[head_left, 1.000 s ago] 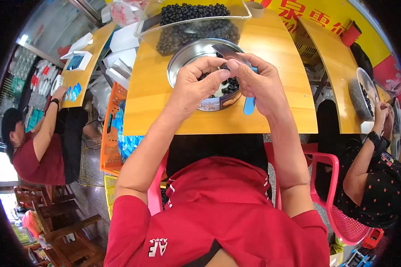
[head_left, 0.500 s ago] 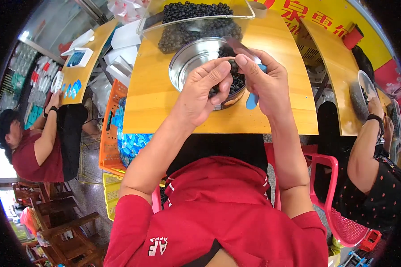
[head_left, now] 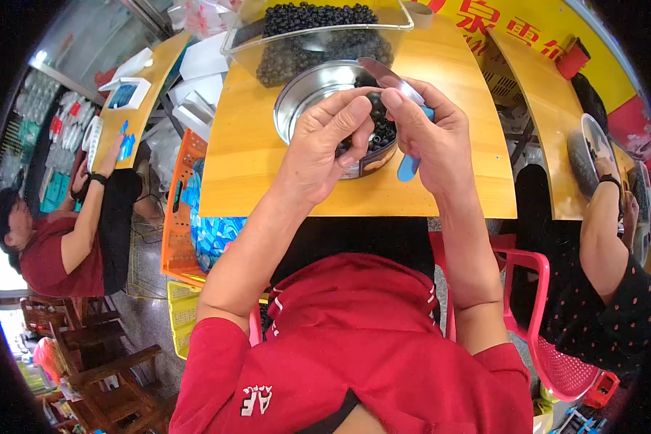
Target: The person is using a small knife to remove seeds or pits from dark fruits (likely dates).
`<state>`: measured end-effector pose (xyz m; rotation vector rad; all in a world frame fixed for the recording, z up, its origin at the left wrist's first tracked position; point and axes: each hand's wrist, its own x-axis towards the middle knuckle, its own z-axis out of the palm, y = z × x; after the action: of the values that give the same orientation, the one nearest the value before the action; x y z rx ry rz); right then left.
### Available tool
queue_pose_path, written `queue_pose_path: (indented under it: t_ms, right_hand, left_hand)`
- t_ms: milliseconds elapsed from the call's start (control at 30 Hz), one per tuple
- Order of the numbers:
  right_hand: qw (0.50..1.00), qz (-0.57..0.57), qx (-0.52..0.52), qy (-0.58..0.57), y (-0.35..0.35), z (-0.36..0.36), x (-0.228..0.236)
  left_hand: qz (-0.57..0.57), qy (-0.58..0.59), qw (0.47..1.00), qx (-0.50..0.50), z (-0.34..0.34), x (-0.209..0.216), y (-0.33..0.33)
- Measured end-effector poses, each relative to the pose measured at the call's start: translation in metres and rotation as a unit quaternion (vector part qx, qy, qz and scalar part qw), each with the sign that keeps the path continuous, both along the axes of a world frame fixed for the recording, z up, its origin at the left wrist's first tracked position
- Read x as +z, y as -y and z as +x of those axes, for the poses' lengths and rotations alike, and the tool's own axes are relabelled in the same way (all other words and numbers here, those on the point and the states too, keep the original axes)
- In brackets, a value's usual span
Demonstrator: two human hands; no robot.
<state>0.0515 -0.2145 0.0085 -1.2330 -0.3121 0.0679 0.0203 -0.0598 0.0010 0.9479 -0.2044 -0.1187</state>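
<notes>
While a co-worker in a dark red shirt (head_left: pixel 58 249) handles small blue items at the far-left table, the inspected station centres on the wooden table (head_left: pixel 246 173). Beside its left edge stands an orange crate (head_left: pixel 168 242) containing blue-and-white packets (head_left: pixel 213 235). At the table's far side, a clear bin (head_left: pixel 229 50) carries a large heap of dark round pieces (head_left: pixel 322 18). Nearer, a round metal tin (head_left: pixel 304 90) holds a smaller lot, gathered toward its right side (whether these are finished or unfinished cannot be told).

The left hand (head_left: pixel 322 141) is curled over the tin, thumb and forefinger closed on one dark piece (head_left: pixel 374 101); whether its lower fingers cup more is unclear. The right hand (head_left: pixel 434 134) is closed round a blue-handled knife (head_left: pixel 383 75), blade angled up and leftward, its thumb tip meeting the same piece.

Progress: one piece appears to be mid-work, and the quantity in the bin suggests much remains. No completed count can be certified. Farther right, another co-worker (head_left: pixel 604 289) reaches toward a similar container (head_left: pixel 580 163).
</notes>
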Motion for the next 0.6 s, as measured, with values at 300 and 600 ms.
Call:
queue_pose_path:
  t_ms: [300,600]
  right_hand:
    - [0.998,0.023,0.045,-0.023,0.004,0.002,-0.001]
    - [1.0,0.03,-0.003,-0.01,0.004,0.002,0.0]
  left_hand:
    - [0.02,0.005,1.0,-0.005,0.001,-0.001,0.0]
    - [-0.098,0.005,0.995,0.014,-0.02,-0.007,-0.053]
